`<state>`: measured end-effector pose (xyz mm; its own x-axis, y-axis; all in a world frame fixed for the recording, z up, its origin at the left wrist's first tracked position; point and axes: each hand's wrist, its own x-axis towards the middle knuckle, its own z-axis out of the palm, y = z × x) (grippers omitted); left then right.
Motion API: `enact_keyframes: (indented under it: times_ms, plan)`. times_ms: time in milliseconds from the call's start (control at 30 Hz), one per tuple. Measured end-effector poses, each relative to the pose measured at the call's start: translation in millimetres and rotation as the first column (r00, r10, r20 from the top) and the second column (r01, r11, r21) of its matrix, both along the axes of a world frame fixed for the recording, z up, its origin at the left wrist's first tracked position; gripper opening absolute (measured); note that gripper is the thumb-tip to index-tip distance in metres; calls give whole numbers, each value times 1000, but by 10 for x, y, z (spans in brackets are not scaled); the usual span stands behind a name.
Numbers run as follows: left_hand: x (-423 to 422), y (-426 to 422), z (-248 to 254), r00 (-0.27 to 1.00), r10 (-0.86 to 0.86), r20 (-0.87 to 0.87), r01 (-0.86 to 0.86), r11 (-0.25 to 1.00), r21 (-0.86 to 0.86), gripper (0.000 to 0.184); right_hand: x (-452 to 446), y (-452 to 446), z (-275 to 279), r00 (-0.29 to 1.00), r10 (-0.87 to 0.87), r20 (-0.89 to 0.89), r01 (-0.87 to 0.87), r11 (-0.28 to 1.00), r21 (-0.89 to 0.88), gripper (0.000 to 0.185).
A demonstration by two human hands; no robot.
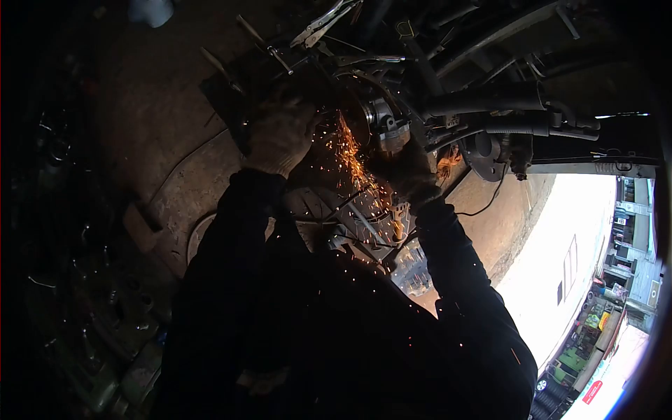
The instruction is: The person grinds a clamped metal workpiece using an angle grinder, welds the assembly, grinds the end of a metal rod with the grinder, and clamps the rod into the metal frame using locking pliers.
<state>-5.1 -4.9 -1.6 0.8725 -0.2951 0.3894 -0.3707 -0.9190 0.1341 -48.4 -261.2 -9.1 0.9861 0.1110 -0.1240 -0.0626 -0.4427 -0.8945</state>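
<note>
I see the right hand (pixel 414 180) wrapped around the grinder (pixel 389 130), far and centre-right. Sparks (pixel 348 148) show grinding underway; what remains is unclear. The left hand's (pixel 281 138) grip I can't tell.

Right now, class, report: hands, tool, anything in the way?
Right hand gripping grinder. Left hand at dark workpiece, grip unclear. Sparks between; locking pliers beyond.

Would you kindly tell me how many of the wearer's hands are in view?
2: the left hand left of the sparks, and the right hand at the grinder, right of them. Shadow obscures some fingers.
</note>
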Motion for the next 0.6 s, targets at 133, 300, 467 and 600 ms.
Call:
enact_keyframes:
  times_ms: [133, 300, 467, 600]
  plan:
    - [6, 8, 4, 999, -36, 38, 37, 999, -19, 22, -41, 79, 131, 988, -22, -156, 84, 911, 403, 60]
    - [1, 12, 37, 999, -32, -22, 32, 999, -37, 23, -60, -53, 173, 999, -33, -44, 31, 999, -36, 61]
    - [23, 3, -8, 999, -23, 43, 26, 998, -56, 23, -68, -38, 111, 1000, 4, -2, -4, 999, 37, 60]
    - [23, 0, 1, 1000, -23, 9, 23, 999, -34, 23, -66, -11, 82, 1000, 5, -10, -4, 999, 39, 57]
